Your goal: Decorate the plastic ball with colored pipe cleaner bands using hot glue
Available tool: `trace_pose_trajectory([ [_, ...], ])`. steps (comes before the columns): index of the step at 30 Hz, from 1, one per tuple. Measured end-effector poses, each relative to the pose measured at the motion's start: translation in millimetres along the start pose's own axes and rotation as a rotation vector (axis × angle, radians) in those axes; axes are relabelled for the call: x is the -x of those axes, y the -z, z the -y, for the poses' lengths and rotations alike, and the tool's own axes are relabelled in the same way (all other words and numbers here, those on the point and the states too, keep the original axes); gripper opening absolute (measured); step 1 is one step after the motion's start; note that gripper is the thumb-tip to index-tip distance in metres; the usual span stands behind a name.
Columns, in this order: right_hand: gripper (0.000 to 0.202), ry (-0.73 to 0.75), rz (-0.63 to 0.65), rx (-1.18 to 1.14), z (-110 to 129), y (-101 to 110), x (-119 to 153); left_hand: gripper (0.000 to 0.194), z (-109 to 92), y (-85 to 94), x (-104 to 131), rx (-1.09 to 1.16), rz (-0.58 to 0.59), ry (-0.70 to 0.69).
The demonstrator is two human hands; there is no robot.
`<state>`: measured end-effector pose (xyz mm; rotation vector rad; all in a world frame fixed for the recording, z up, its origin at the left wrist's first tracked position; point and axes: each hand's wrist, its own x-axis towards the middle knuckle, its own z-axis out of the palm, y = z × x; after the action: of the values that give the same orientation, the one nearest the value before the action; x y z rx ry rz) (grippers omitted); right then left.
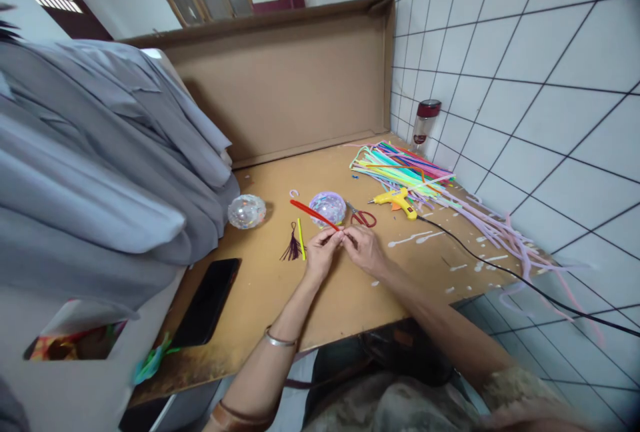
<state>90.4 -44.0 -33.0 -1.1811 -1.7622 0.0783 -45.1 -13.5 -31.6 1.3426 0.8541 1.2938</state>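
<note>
Both hands meet over the middle of the table. My left hand (323,251) pinches the lower end of a red pipe cleaner (315,212), which points up and to the left. Right beside it, my right hand (364,249) has its fingers closed on the same end. Just beyond the hands sits a lilac-rimmed clear bowl (327,207), partly behind the red strip. Red-handled scissors (364,218) lie right of the bowl. A dark tassel (293,245) and a yellow stick (301,239) lie left of my left hand.
A yellow glue gun (397,202) with a black cord and a pile of coloured pipe cleaners (405,169) lie right. A bottle (425,125) stands by the tiled wall. Left are a clear ball (247,211), a black phone (207,302) and grey cloth (100,165). Cardboard (290,79) stands behind.
</note>
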Motion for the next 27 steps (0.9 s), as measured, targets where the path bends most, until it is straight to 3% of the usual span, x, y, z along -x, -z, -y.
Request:
trace_pose_trajectory([
  [4,0.022,-0.008,0.021,0.058,0.0,4.9,-1.9,0.034,-1.7,2.6,-2.4,-0.088,-0.046,-0.136],
  [7,0.025,-0.183,0.021,0.295,-3.4,10.5,-11.0,0.036,-6.7,5.2,-4.8,-0.145,-0.081,-0.175],
  [10,0.025,-0.420,0.201,0.563,-6.0,14.0,-25.3,0.036,-9.7,8.4,-7.3,-0.208,-0.062,-0.208],
  [13,0.029,-0.485,0.420,0.684,-3.5,15.2,-39.9,0.035,-7.2,10.7,-8.3,-0.280,-0.021,-0.275],
  [18,0.030,-0.598,0.485,0.671,4.0,22.4,-55.8,0.027,-0.8,14.3,-5.1,-0.454,0.046,-0.397],
  [20,0.028,-0.679,0.377,0.569,3.6,29.4,-53.4,0.026,0.1,16.5,-3.9,-0.528,0.062,-0.455],
  [22,0.031,-0.726,0.178,0.326,2.3,38.5,-43.0,0.026,1.2,18.4,-3.4,-0.602,0.079,-0.501],
  [25,0.040,-0.920,-0.075,-0.357,6.1,55.4,-14.7,0.024,4.6,19.6,-3.3,-0.724,0.128,-0.502],
  [27,0.042,-0.923,-0.102,-0.825,16.0,67.6,7.6,0.023,7.0,19.3,-3.1,-0.815,0.171,-0.466],
])
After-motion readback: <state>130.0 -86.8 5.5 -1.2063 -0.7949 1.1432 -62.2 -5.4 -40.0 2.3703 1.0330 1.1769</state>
